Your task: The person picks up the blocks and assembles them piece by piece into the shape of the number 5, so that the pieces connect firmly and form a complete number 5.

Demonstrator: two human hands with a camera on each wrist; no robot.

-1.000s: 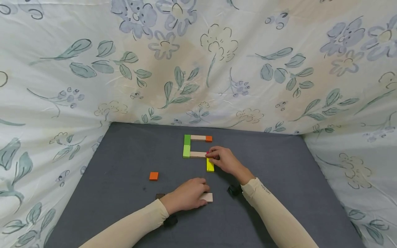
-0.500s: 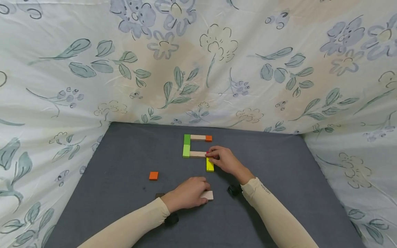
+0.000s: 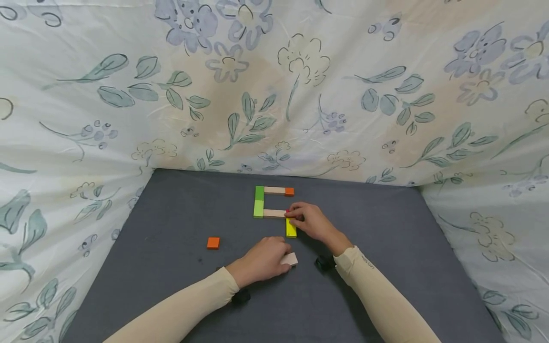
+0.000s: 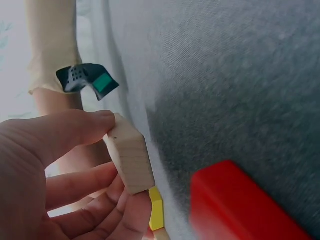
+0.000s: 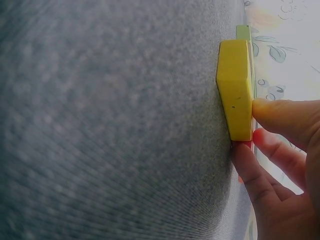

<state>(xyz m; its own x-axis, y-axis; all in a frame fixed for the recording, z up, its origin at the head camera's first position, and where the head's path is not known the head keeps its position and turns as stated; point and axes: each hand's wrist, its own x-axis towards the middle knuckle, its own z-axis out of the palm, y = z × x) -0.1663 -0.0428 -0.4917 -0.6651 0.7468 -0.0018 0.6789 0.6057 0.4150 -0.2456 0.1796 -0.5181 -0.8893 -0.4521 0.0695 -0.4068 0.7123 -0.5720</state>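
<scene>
The left hand (image 3: 263, 259) pinches a pale wooden block (image 3: 289, 259) between thumb and fingers, near the middle of the gray cloth (image 3: 364, 205). A red block (image 4: 240, 205) lies near that hand. Farther off, the right hand (image 3: 315, 223) touches a yellow block (image 3: 291, 230); I cannot tell whether it pinches it. Beyond stand 2 wooden bars (image 3: 274, 213), joined on their left by 2 green blocks (image 3: 259, 209); 1 orange block (image 3: 289, 191) caps the far bar's right end. Another orange block (image 3: 213, 243) lies apart at left.
</scene>
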